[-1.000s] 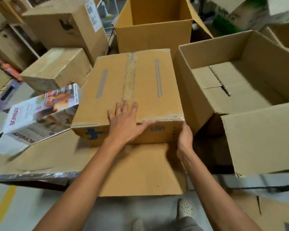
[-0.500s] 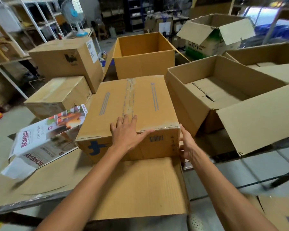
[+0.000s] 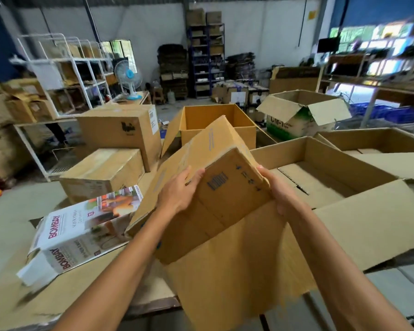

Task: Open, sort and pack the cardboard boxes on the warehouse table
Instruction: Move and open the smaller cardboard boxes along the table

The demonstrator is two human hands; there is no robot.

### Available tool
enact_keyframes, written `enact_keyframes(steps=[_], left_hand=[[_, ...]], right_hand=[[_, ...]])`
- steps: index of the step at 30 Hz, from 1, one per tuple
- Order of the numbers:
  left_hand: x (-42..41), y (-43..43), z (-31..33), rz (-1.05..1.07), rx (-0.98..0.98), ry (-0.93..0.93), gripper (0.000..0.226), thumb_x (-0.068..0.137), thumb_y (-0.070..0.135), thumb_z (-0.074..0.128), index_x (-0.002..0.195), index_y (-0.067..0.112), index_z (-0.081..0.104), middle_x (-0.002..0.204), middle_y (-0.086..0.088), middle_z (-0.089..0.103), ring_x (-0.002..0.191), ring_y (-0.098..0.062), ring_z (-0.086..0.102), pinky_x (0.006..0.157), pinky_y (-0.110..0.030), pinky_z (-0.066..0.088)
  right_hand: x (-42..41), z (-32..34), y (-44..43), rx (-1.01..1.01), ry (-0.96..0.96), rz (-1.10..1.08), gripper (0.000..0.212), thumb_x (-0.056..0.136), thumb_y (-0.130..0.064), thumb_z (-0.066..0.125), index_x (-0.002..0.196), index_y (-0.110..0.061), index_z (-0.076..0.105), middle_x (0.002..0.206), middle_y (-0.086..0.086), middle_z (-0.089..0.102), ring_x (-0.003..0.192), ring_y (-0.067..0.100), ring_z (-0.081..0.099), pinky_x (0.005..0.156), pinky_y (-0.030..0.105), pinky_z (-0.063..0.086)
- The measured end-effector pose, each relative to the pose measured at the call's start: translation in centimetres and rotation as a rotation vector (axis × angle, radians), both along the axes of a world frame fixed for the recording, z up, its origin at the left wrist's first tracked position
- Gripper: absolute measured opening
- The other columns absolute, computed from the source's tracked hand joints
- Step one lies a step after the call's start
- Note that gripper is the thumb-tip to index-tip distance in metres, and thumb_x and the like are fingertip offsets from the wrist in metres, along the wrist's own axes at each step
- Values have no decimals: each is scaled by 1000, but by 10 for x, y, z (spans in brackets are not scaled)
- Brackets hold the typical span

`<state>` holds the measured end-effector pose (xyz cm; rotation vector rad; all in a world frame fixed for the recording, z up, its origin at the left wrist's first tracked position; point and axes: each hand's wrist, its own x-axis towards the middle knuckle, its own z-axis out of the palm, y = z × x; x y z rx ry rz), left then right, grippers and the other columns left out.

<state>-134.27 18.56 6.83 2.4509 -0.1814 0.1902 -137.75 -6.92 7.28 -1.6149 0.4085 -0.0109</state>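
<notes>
A sealed brown cardboard box (image 3: 225, 194) with a barcode on its end is tilted up off the table, its near end raised toward me. My left hand (image 3: 179, 192) grips its upper left edge, fingers curled over the top. My right hand (image 3: 276, 189) holds the right corner of the same end. One long loose flap (image 3: 237, 271) hangs down from the box toward me, past the table's edge.
A white printed BOMBAY carton (image 3: 81, 230) lies flat at left. Two closed brown boxes (image 3: 103, 173) stand behind it. Open empty boxes sit at the back (image 3: 215, 120) and at right (image 3: 328, 168). Shelving and stacked cartons fill the room beyond.
The box lay flat on the table under my left palm; now both hands have lifted and tipped its near end up. My view has risen toward the room.
</notes>
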Motion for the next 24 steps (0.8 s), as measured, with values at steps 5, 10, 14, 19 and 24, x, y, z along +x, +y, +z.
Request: enact_keyframes(steps=[5, 10, 14, 19, 24], left_hand=[[4, 8, -1, 41, -499, 48, 101, 74, 93, 19, 146, 29, 48, 145, -2, 54, 135, -28, 47, 114, -45, 34], [-4, 0, -54, 29, -983, 309, 99, 64, 100, 38, 132, 33, 62, 130, 3, 66, 122, -20, 60, 106, -43, 47], [-16, -2, -27, 14, -1185, 89, 91, 78, 88, 39, 137, 21, 57, 132, -2, 64, 117, -12, 63, 97, -31, 52], [-16, 7, 52, 120, -510, -654, 57, 95, 45, 50, 143, 13, 47, 144, 0, 51, 130, -9, 46, 105, -23, 38], [-11, -30, 86, -340, 232, -502, 45, 102, 39, 44, 143, 20, 49, 145, -2, 53, 131, -20, 50, 104, -41, 46]], right_hand=[[22, 90, 13, -303, -104, 47, 59, 84, -53, 72, 121, -9, 63, 100, 5, 72, 87, 23, 70, 76, 38, 58], [27, 142, 57, -947, -148, 241, 60, 93, -56, 58, 121, -3, 61, 117, 10, 66, 104, 28, 64, 90, 42, 54], [28, 135, 76, -1117, -100, 349, 58, 95, -58, 55, 119, -6, 60, 116, 10, 66, 103, 28, 64, 93, 42, 54], [28, 116, 76, -1224, -135, 348, 51, 98, -61, 44, 96, -12, 59, 100, 7, 67, 88, 25, 64, 84, 40, 55], [11, 120, 55, -1214, -199, 477, 43, 104, -41, 42, 129, -11, 60, 126, 12, 64, 109, 28, 61, 96, 40, 50]])
